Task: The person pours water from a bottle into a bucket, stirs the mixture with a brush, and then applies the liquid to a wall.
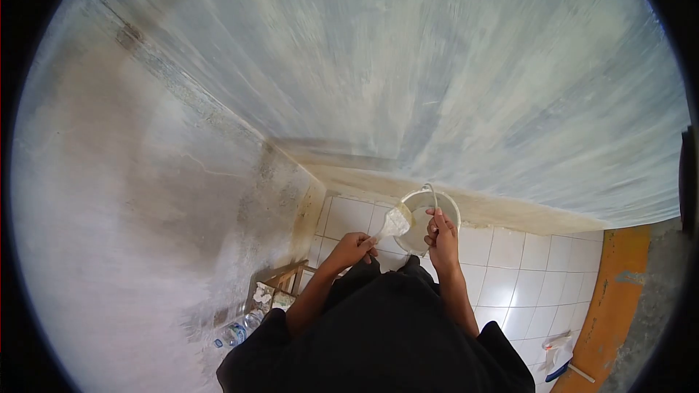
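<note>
My left hand [352, 250] is closed around the handle of a wide paintbrush [395, 222], whose head is coated in whitish paint. The brush head points up and right, overlapping the left rim of a pale bucket [456, 209] in this view. Raised over the bucket, my right hand [442, 234] grips the bucket's wire handle [435, 195]. Whitish material shows inside the bucket, partly hidden by my right hand. In front of me rises a wall [408, 65] with streaky whitish brush marks over grey-blue.
A stained wall [145, 160] meets the streaked one at a corner on the left. Near my left elbow are a wooden stool [293, 275] and a clear plastic bottle [231, 335]. White tiles [502, 284] cover the floor. An orange strip [611, 276] and a white-and-blue item [559, 355] lie right.
</note>
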{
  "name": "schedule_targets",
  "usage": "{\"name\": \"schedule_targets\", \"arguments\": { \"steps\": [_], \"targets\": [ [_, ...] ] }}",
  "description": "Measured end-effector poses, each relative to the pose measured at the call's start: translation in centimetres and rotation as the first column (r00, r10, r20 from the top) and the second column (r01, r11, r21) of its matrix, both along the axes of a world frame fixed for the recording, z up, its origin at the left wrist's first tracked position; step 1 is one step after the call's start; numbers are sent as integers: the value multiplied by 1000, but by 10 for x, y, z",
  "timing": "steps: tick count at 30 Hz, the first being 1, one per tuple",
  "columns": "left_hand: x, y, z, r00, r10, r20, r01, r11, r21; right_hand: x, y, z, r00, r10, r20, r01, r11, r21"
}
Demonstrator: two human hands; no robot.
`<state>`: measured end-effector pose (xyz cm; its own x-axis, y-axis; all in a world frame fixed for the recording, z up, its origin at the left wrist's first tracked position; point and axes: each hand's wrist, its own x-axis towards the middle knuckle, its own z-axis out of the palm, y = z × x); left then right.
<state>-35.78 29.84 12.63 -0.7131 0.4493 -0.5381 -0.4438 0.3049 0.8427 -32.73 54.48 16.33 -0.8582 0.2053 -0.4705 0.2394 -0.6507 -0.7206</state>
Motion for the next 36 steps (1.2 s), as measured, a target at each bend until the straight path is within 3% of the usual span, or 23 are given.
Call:
{"name": "schedule_targets", "arguments": {
  "steps": [3,6,9,12,15,18,21,27,32,36],
  "targets": [
    [7,-7,-25,994,-1,-114,5,1000,27,2,2,-10,1000,-25,-17,25,999,-34],
    [2,-7,-25,979,133,-153,-123,990,74,1,3,-10,999,-47,-25,47,999,-17],
    [-16,-4,-1,914,232,-332,-257,966,-33,1,3,-6,997,-72,-30,72,997,18],
    [-41,5,19,788,438,-433,-434,894,113,2,2,-13,995,-89,-35,91,995,40],
    [-69,24,62,687,614,-390,-462,782,418,1,7,-22,995,-100,-8,101,994,42],
    [-97,39,98,621,687,-376,-492,716,496,2,12,-28,994,-100,46,97,994,59],
    [-124,44,101,614,715,-336,-508,683,525,7,19,-42,990,-106,93,100,992,75],
    [-151,34,-60,611,703,-364,-600,711,367,15,30,-49,978,-120,173,98,986,132],
    [-148,24,-197,659,721,-214,-630,684,368,25,39,-59,976,-100,192,65,982,179],
    [-134,22,-262,634,733,-248,-698,680,225,27,33,-48,970,-126,209,82,976,204]
  ]
}}
